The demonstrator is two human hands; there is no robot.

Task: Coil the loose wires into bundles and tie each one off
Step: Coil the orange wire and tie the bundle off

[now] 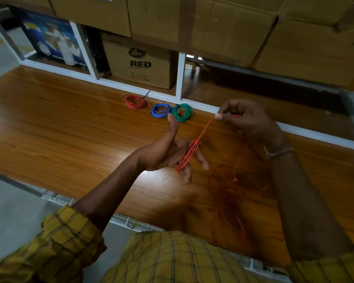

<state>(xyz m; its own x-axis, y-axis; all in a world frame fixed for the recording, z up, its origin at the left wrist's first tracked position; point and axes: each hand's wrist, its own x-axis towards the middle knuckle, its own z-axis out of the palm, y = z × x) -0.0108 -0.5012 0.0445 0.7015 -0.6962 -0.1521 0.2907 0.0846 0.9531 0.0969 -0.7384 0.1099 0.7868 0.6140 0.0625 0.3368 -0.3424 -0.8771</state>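
Observation:
An orange-red wire (pixel 189 154) is wound in several turns around the fingers of my left hand (pixel 168 152), which is held up with the thumb raised. My right hand (pixel 245 117) pinches the same wire between thumb and forefinger, up and to the right of the coil, with the strand taut between both hands. The slack rest of the wire (pixel 233 213) lies blurred on the wooden table (pixel 59 123) below my right forearm. Three finished coils sit at the table's far edge: red (pixel 135 102), blue (pixel 161 110) and green (pixel 182 112).
A white-framed shelf (pixel 180 76) rises behind the table, holding a brown carton marked RED (pixel 140 64) and a blue printed box (pixel 55 43). Large cardboard boxes (pixel 223 23) are stacked above. The table's near edge runs along a grey floor at the left.

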